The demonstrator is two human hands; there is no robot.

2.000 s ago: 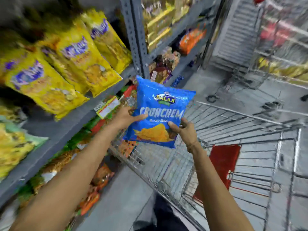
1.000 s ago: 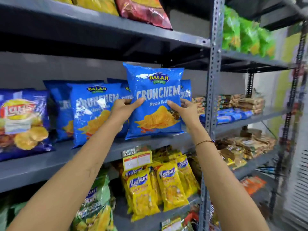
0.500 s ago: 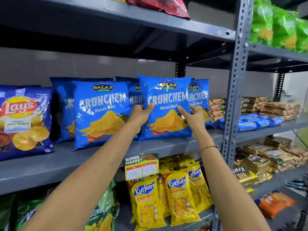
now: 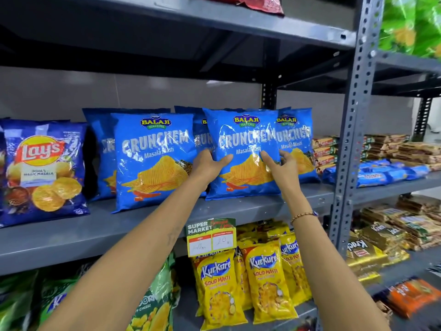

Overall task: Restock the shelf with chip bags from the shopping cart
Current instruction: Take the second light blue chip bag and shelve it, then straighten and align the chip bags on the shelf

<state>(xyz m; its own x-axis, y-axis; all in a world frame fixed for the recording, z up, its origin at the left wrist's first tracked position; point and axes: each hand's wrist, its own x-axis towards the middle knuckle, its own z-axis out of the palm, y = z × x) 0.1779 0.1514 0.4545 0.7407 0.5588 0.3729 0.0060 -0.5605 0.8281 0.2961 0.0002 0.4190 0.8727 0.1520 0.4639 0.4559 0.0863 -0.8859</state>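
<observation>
A blue Crunchem chip bag (image 4: 243, 139) stands upright on the grey middle shelf (image 4: 71, 232), its bottom edge resting on the board. My left hand (image 4: 207, 164) grips its left side and my right hand (image 4: 280, 164) grips its right side, thumbs across the front. More blue Crunchem bags stand beside it: one to the left (image 4: 152, 161), others behind and to the right (image 4: 298, 144). The shopping cart is out of view.
A blue Lay's bag (image 4: 44, 168) stands at the shelf's left end. Yellow Kurkure packs (image 4: 262, 280) and a price tag (image 4: 211, 237) hang below. A perforated grey upright (image 4: 353, 130) borders the bay on the right; biscuit packs (image 4: 391, 161) fill the neighbouring shelves.
The bag went from above the cart up to the middle shelf and now stands on it among the other blue bags. Both hands have stayed on its sides.
</observation>
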